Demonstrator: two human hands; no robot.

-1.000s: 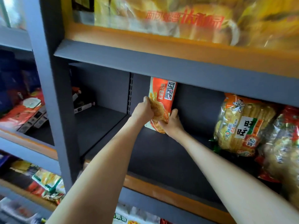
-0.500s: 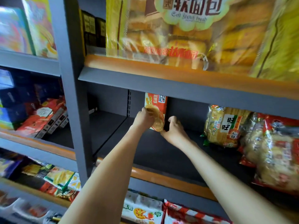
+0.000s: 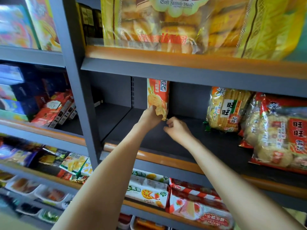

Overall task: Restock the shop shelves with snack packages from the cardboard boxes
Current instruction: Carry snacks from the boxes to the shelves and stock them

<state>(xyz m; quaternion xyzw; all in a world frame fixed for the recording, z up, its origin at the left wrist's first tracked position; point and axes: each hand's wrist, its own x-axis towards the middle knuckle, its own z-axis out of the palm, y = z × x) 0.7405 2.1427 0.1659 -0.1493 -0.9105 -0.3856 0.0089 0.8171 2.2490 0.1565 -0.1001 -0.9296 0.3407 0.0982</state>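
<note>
An orange cracker package (image 3: 157, 95) stands upright at the back of the dark middle shelf (image 3: 166, 141), against the rear wall. My left hand (image 3: 150, 116) grips its lower left corner. My right hand (image 3: 177, 129) is just right of and below the package, fingers curled, a small gap away from it and holding nothing. No cardboard box is in view.
Rice cracker bags (image 3: 227, 108) and a red bag (image 3: 280, 130) fill the shelf's right side. Bread bags (image 3: 166, 22) sit on the shelf above. A grey upright post (image 3: 78, 80) stands at left. Biscuit packs (image 3: 149, 188) lie on the shelf below.
My right hand has let go of the package and drawn back a little. The view has pulled back and tilted up, and the package now stands upright at the shelf's rear.
</note>
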